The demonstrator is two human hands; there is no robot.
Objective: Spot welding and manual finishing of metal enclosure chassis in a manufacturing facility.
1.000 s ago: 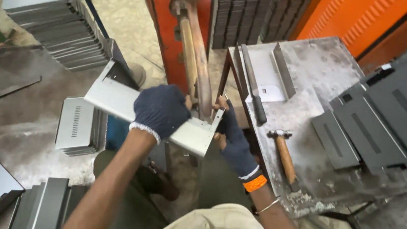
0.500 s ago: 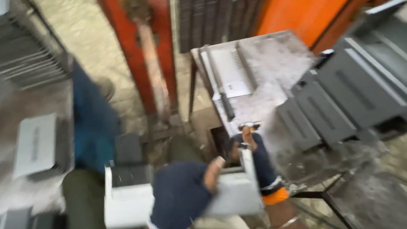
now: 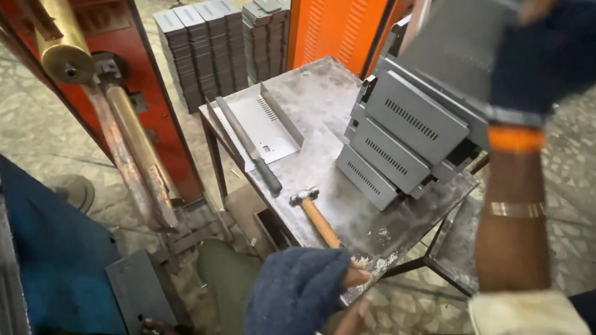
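Fingers of the right hand (image 3: 560,50) are clamped on a grey metal panel (image 3: 459,45), held up over the stacked panels (image 3: 400,144); left hand (image 3: 297,300), loosely curled and empty, is kept nearer the hammer (image 3: 319,216), handle pointing at it.

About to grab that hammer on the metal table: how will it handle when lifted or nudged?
The hammer probably feels head-heavy: small metal head, longer wooden handle. It lies flat, so a nudge would likely slide or pivot it, not roll it far. Its handle end sits near the table edge by the gloved left hand, so a push that way might drop it.
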